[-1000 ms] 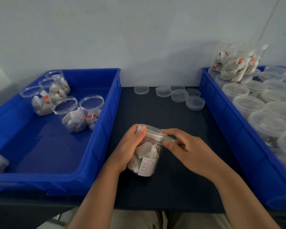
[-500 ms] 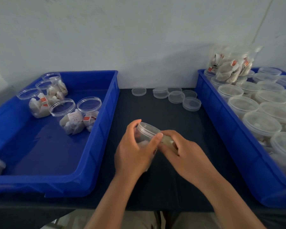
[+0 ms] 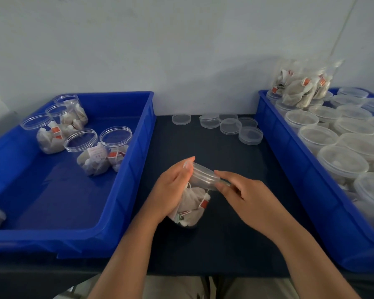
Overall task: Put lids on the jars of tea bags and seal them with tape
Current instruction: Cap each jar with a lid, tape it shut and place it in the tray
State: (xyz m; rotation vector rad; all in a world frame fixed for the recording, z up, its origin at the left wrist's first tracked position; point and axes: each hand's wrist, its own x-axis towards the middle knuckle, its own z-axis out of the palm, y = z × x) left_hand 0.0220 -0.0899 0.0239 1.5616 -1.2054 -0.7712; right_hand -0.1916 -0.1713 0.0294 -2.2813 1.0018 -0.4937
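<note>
Evidently the jar [image 3: 192, 203] has been rotated in the last half second, seen from the head view: at frame centre, over the worktop [image 3: 203, 147], it is gripped by the left hand [image 3: 173, 188], its lid [image 3: 203, 176] pinched at the rim by the right hand [image 3: 246, 197]. Sealing is judged underway; tape cannot be discerned.

Item: one person, seen in part. The left hand [image 3: 173, 186] and right hand [image 3: 248, 197] are shown bare. The left forearm [image 3: 125, 255] and right forearm [image 3: 307, 255] are shown uncovered to the lower frame edge. A short pale nail is noted on the left thumb [image 3: 187, 164].
</note>
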